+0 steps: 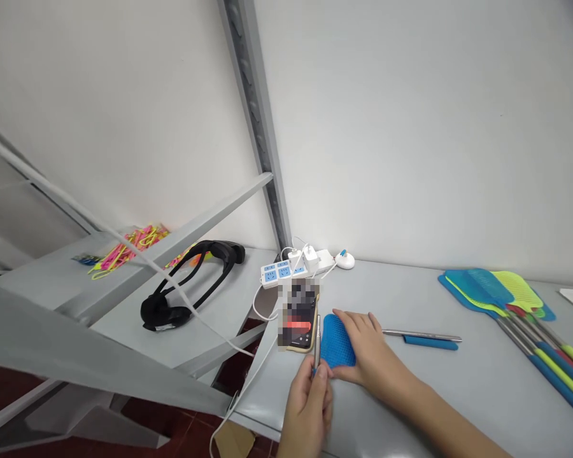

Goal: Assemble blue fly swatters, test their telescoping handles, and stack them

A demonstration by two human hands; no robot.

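Note:
My left hand (308,407) is closed round a short metal rod (318,340), which points up and away from me. A bit of blue shows where the rod enters the fingers. Gripped between the thumb and fingers of my right hand (370,350) is a blue mesh fly swatter head (337,343), partly hidden by the hand. The two hands are close together, over the front left part of the grey table (396,407). Beyond my right hand lie another metal rod (424,334) and a blue handle (430,343), side by side.
A phone (303,318) lies just behind my hands, near a power strip (281,272) with white plugs and cables. Several fly swatters (491,289) are stacked at the right. A black headset (210,280) rests on the left shelf, behind a grey metal frame bar (172,238).

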